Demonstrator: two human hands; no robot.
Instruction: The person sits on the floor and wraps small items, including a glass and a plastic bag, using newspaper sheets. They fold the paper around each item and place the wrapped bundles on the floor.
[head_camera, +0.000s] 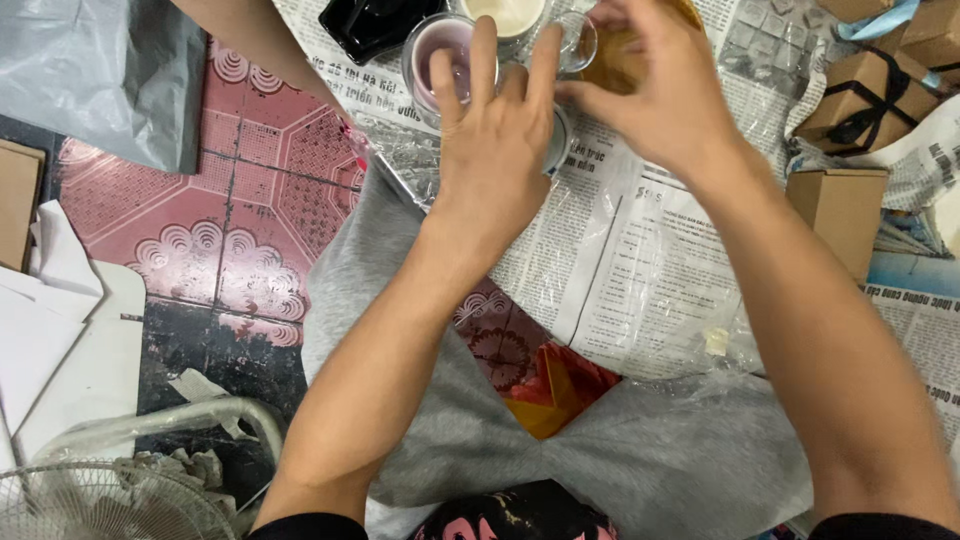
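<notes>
My left hand (490, 140) lies palm down over a clear glass jar (559, 140), of which only the right rim shows. Its fingertips reach to a glass jar with pale purple filling (440, 50). My right hand (655, 90) comes in from the right, fingers pinched together at the covered jar's rim, beside the left fingers. Whatever the pinch holds is hidden. A small clear glass (582, 42) stands just beyond the fingertips, with an amber-brown jar (612, 62) partly behind my right hand.
Newspaper (640, 270) covers the tiled floor (250, 200) under the jars. A black dish (375, 22) and a cream-filled jar (505, 12) stand at the top. Ribboned cardboard boxes (865, 95) and a plain box (840, 205) are at right. A fan (100, 500) is at bottom left.
</notes>
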